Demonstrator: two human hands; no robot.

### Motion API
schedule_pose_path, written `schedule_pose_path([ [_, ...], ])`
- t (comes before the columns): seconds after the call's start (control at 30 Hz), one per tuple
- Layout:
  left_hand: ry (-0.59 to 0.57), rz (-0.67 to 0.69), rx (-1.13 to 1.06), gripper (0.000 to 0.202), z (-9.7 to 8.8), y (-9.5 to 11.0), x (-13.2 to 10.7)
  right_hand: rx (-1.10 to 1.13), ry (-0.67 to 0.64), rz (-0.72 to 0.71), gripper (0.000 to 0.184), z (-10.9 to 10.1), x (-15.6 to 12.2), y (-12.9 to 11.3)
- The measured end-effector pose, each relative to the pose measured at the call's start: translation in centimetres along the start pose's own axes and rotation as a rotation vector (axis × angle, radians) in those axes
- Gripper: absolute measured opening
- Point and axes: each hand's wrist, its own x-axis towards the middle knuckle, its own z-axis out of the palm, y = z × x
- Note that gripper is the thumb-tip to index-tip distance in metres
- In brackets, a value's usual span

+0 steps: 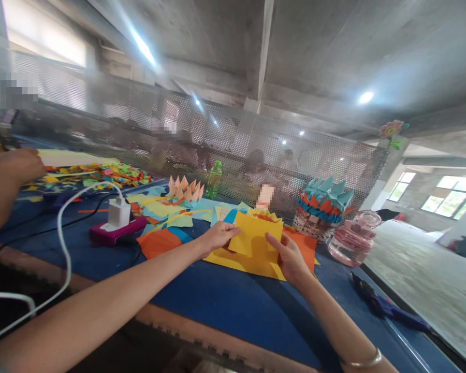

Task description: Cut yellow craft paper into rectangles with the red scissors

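While the yellow paper (254, 235) is hiding most of both hands' back fingers, it is also partly covering a jagged yellow strip (270, 215) at twelve o'clock. Blurred squares are masking patches beyond the metal screen (225, 124), and the left edge is cutting off another person's arm (19, 168). The left hand (222, 235) is pinching the paper at nine o'clock, the right hand (289, 254) at four, thumbs in front, both nearly closed on it. The paper is staying tilted above a larger yellow sheet (252, 267) that is lying on the counter (252, 305). From the paper, a peach crown (186, 189) is standing at ten o'clock, a green bottle (214, 181) at eleven, a woven basket (312, 225) at two, a jar (351, 242) at three and a glue gun (392, 308) at four. Toward nine, a white cable (64, 248) is looping to a charger (119, 213).
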Motion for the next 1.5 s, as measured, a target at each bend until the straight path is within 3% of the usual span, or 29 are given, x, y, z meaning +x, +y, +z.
schedule_pose_path([
  [0.07, 0.018, 0.011, -0.008, 0.039, 0.04, 0.06, -0.09, -0.068, -0.068, 0.044, 0.035, 0.10, -0.18, 0.45],
  [0.67, 0.056, 0.012, -0.053, 0.037, 0.07, 0.77, -0.46, -0.125, -0.042, 0.049, 0.025, 0.36, -0.23, 0.51],
  [1.13, 0.055, 0.009, -0.043, 0.036, 0.00, 0.64, -0.36, -0.311, -0.041, -0.046, 0.021, -0.20, 0.52, 1.16],
  [1.5, 0.051, 0.029, -0.004, 0.036, -0.12, 0.34, -0.14, -0.299, -0.045, -0.056, 0.017, -0.06, 0.45, 1.10],
])
